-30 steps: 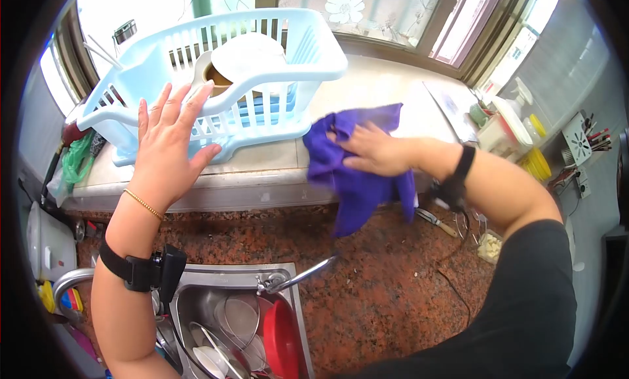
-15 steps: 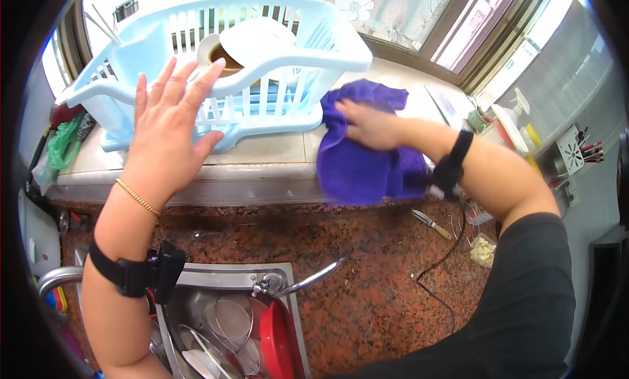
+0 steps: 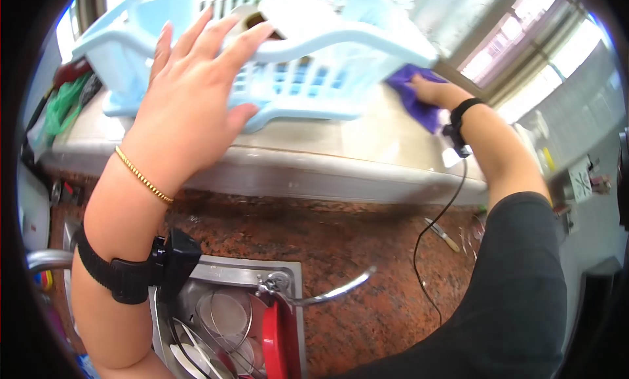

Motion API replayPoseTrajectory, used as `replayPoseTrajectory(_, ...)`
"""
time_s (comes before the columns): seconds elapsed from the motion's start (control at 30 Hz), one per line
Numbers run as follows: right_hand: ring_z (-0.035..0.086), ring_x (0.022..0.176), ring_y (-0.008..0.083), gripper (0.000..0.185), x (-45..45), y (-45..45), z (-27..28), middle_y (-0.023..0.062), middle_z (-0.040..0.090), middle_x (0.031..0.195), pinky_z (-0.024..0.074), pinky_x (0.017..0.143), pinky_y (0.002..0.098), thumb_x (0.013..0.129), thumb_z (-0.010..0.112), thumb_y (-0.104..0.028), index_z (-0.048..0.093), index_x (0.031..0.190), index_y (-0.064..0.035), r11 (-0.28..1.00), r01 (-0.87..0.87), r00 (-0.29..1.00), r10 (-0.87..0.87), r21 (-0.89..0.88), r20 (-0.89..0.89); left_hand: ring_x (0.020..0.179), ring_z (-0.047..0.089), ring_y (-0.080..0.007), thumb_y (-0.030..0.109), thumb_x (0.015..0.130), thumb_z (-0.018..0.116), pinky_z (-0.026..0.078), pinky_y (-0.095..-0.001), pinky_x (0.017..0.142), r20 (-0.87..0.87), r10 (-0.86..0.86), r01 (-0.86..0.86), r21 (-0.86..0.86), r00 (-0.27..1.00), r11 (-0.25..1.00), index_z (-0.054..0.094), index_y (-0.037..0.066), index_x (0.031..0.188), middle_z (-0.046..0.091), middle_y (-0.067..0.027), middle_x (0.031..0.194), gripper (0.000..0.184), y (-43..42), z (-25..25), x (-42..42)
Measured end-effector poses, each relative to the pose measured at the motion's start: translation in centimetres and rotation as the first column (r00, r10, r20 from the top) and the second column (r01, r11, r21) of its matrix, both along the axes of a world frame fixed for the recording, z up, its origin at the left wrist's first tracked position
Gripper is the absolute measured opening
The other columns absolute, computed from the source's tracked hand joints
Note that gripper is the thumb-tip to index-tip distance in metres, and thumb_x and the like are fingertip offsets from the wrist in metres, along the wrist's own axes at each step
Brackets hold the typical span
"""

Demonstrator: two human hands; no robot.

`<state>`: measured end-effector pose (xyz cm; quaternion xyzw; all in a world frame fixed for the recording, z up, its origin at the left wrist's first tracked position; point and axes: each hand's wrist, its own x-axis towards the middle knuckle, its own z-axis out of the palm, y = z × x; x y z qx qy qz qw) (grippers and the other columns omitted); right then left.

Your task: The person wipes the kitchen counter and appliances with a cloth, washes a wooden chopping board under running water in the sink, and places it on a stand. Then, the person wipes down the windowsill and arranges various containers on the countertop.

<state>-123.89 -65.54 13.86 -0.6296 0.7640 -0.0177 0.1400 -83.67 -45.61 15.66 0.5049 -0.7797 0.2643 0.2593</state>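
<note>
A light blue plastic dish rack (image 3: 367, 35) stands on the tiled ledge by the window, with white dishes (image 3: 303, 18) inside. My left hand (image 3: 190, 94) is at the rack's front, fingers spread over its rim; whether the palm presses on it I cannot tell. Beyond the rack's right end, my right hand (image 3: 434, 92) grips a bunched purple cloth (image 3: 419, 111) against the ledge near the window frame. Motion blurs that hand and the cloth. Both forearms wear black straps with small devices.
Below lies a sink (image 3: 296, 274) with a faucet (image 3: 341, 294), a red dish (image 3: 272, 339) and other dishes. A knife (image 3: 443, 236) rests on the speckled counter (image 3: 367, 235). A black cable (image 3: 419, 274) hangs from the right wrist. Green plastic bag (image 3: 65, 110) at left.
My right hand has moved the cloth right and back along the ledge, away from the front edge. The view has shifted, and the rack appears higher and larger. My left hand stays at the rack.
</note>
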Motion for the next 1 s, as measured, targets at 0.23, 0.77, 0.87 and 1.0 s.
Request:
replayPoseTrajectory(0.23, 0.009, 0.137, 0.0345, 0.098, 4.9, 15.5, -0.3, 0.0194, 0.014, 0.147, 0.0128, 0.107, 0.0538, 0.072, 0.055, -0.067, 0.022, 0.14, -0.0053, 0.865, -0.495, 0.865, 0.482, -0.08, -0.137, 0.136, 0.015, -0.0325, 0.013, 0.068, 0.069, 0.01, -0.0499, 0.109, 0.007, 0.057, -0.057, 0.254, 0.998, 0.965, 0.031, 0.021, 0.139, 0.026, -0.0128, 0.144, 0.08, 2.9, 4.4, -2.0)
replayPoseTrajectory(0.77, 0.029, 0.131, 0.026, 0.057, 0.2, 21.1, -12.6, 0.0126, 0.03, 0.142, 0.0178, 0.108, 0.0414, 0.084, 0.047, -0.034, 0.037, 0.132, -0.0048, 0.668, -0.156, 0.793, 0.524, -0.727, 0.311, 0.096, 0.058, -0.0356, 0.028, 0.079, 0.063, 0.045, -0.0385, 0.085, -0.292, -0.333, 0.442, 0.541, 0.897, 0.715, 0.047, -0.001, 0.119, 0.06, -0.0214, 0.102, 0.051, 6.8, 2.7, -41.2)
replayPoseTrajectory(0.87, 0.026, 0.132, 0.0307, 0.054, -1.4, 23.8, -9.2, 0.0152, 0.037, 0.137, 0.0153, 0.108, 0.0473, 0.085, 0.044, -0.036, 0.041, 0.13, -0.006, 0.545, -0.291, 0.8, 0.589, -0.787, 0.112, 0.089, 0.06, -0.0368, 0.034, 0.079, 0.062, 0.048, -0.0397, 0.078, -0.336, -0.141, 0.331, 0.619, 0.931, 0.713, 0.04, -0.007, 0.12, 0.061, -0.0251, 0.096, 0.062, 4.0, -1.8, -46.0)
replayPoseTrajectory(1.0, 0.032, 0.128, 0.0342, 0.053, -1.6, 23.5, -9.4, 0.0179, 0.039, 0.134, 0.0193, 0.106, 0.0483, 0.084, 0.044, -0.036, 0.043, 0.128, -0.0055, 0.486, -0.328, 0.817, 0.576, -0.81, 0.015, 0.069, 0.064, -0.0341, 0.036, 0.077, 0.063, 0.053, -0.0368, 0.055, -0.442, 0.136, 0.338, 0.82, 0.887, 0.461, 0.036, -0.013, 0.116, 0.061, -0.0279, 0.089, 0.068, 2.4, 0.1, -49.1)
